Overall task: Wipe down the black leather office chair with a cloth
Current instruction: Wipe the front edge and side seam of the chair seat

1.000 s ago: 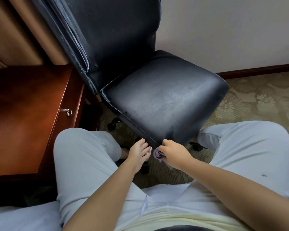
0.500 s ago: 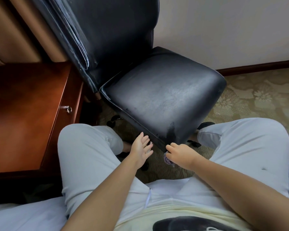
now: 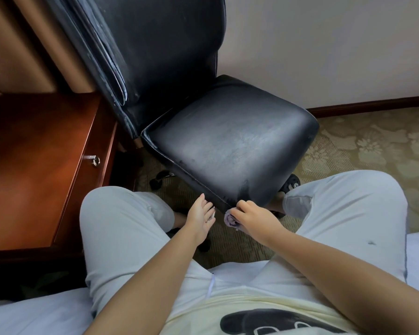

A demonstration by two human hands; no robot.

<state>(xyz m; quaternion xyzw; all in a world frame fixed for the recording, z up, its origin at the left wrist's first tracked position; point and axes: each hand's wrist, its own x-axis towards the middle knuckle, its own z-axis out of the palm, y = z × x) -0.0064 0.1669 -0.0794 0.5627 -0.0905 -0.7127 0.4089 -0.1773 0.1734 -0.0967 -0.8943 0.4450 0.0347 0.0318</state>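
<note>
My right hand (image 3: 253,218) pinched the bunched purple cloth (image 3: 230,219) against the chair (image 3: 228,151) seat's front corner; left hand (image 3: 200,217) hung spread beside it.

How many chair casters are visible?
2: one caster under the seat's left edge, one caster under its right front corner by the knee. Others may be hidden.

1 chair (image 3: 228,146), 1 cloth (image 3: 230,220), 2 hands, 1 desk (image 3: 34,165).
</note>
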